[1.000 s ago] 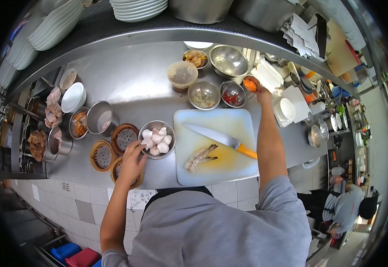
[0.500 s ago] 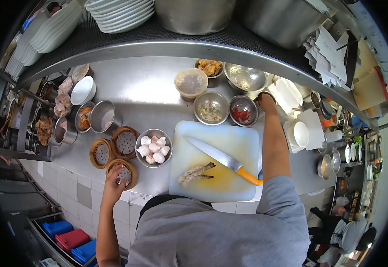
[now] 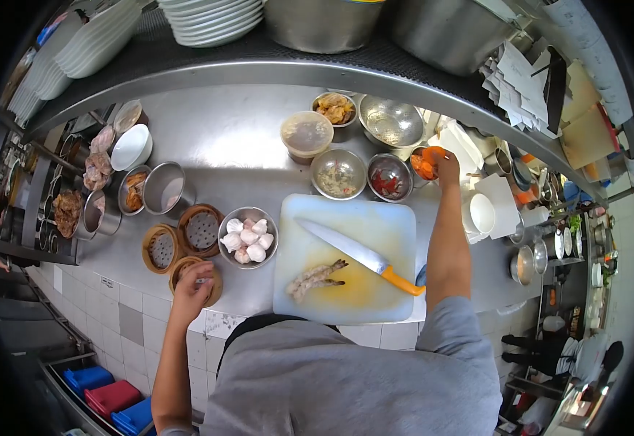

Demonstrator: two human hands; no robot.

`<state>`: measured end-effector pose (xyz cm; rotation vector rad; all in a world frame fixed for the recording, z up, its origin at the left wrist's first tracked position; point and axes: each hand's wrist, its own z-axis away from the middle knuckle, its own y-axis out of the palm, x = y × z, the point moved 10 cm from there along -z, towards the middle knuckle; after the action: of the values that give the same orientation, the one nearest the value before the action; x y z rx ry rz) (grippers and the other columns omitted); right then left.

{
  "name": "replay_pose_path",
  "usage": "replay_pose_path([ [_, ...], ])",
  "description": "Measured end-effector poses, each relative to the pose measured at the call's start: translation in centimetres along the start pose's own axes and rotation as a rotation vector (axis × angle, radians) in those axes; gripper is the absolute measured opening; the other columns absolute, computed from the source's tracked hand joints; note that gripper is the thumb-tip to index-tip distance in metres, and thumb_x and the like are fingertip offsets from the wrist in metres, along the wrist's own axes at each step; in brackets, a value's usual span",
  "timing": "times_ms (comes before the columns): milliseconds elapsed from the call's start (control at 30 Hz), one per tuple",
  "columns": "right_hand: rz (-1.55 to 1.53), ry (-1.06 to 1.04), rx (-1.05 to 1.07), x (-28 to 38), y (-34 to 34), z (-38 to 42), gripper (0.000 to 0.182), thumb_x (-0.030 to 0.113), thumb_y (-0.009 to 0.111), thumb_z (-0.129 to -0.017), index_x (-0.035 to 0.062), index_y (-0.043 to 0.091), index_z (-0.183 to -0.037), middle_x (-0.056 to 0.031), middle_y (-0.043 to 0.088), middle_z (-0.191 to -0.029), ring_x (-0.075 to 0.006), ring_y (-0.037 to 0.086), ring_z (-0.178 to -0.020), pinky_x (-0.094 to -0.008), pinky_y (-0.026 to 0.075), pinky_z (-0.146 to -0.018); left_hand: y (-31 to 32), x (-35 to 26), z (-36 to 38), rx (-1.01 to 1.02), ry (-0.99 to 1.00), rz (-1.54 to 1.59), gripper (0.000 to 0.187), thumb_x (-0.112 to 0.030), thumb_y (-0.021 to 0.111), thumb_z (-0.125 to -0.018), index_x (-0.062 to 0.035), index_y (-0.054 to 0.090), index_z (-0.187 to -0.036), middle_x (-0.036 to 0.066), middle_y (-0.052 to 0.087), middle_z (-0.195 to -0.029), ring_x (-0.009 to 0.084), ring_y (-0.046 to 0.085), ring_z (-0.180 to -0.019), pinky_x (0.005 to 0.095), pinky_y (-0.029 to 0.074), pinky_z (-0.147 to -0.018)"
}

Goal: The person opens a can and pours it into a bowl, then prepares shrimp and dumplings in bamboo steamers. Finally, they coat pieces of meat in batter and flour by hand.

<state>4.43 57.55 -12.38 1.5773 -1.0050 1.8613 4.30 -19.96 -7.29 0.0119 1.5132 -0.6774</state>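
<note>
My left hand (image 3: 193,288) is over the nearest bamboo steamer (image 3: 216,292), its fingers loosely curled and apart, with nothing visible in them. Two more bamboo steamers (image 3: 158,249) with perforated liners stand just behind it. Beside them is a metal bowl (image 3: 273,251) of pale dumplings (image 3: 248,238). My right hand (image 3: 445,167) reaches to a small bowl of orange slices (image 3: 423,166), which look like carrot, and its fingers are closed on an orange slice (image 3: 435,152). On the cutting board (image 3: 375,309) lie a knife (image 3: 353,247) with a yellow handle and peeled shrimp (image 3: 315,281).
Metal bowls of chopped garlic-like bits (image 3: 339,176) and red pieces (image 3: 388,182) stand behind the board, near a lidded plastic tub (image 3: 306,133). An overhead shelf (image 3: 281,73) carries plates and pots. Another person (image 3: 586,360) is at the far right.
My right hand has risen a little out of the small bowl, showing orange slices. My left hand has lifted slightly from inside the near steamer. The view has shifted slightly.
</note>
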Motion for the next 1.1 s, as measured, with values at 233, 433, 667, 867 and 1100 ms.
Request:
replay_pose_path([
  [233,-0.244,-0.024,0.515,10.6,18.5,21.7,0.03,0.01,0.068,-0.09,0.0079,0.055,-0.117,-0.0039,0.066,-0.1,-0.0112,0.064,-0.086,-0.0248,0.051,-0.067,6.9,-0.4,-1.8,0.264,-0.413,0.885,0.054,-0.045,0.04,-0.104,-0.002,0.047,-0.137,0.016,0.062,-0.126,0.0253,0.066,-0.106,0.0358,0.055,-0.088],
  [433,0.195,-0.724,0.933,14.3,34.9,45.4,0.033,0.017,0.077,-0.083,0.0055,0.059,-0.108,-0.0072,0.063,-0.109,-0.0169,0.063,-0.089,-0.033,0.052,-0.081,7.8,-0.4,-4.8,0.35,-0.461,1.365,0.055,-0.045,0.037,-0.104,-0.0049,0.039,-0.141,0.018,0.062,-0.122,0.0293,0.063,-0.11,0.0415,0.053,-0.093],
  [667,0.201,-0.306,1.013,9.8,40.9,47.7,0.043,0.015,0.08,-0.078,0.0035,0.061,-0.114,-0.0107,0.061,-0.109,-0.0162,0.063,-0.081,-0.0298,0.053,-0.074,1.0,5.7,-4.3,0.173,-0.331,1.149,0.053,0.001,0.05,-0.089,-0.0041,0.037,-0.14,0.016,0.055,-0.129,0.0263,0.061,-0.109,0.0406,0.051,-0.096],
  [867,-0.014,-0.049,1.145,8.3,47.3,50.6,0.024,0.012,0.073,-0.086,0.001,0.065,-0.105,-0.003,0.066,-0.09,-0.0105,0.06,-0.077,-0.026,0.05,-0.072,-3.3,8.2,-5.1,0.02,-0.292,0.828,0.039,-0.009,0.06,-0.096,-0.0004,0.048,-0.132,0.014,0.063,-0.116,0.0208,0.066,-0.097,0.0334,0.058,-0.079],
  [1100,0.279,-0.127,0.894,5.1,52.8,45.5,0.02,0.008,0.062,-0.093,-0.0002,0.066,-0.111,-0.0053,0.069,-0.088,-0.0095,0.061,-0.067,-0.0254,0.051,-0.059,-7.9,12.6,-4.8,-0.068,-0.396,1.116,0.033,-0.012,0.06,-0.096,0.0004,0.05,-0.126,0.016,0.065,-0.108,0.0262,0.067,-0.095,0.0366,0.058,-0.079],
])
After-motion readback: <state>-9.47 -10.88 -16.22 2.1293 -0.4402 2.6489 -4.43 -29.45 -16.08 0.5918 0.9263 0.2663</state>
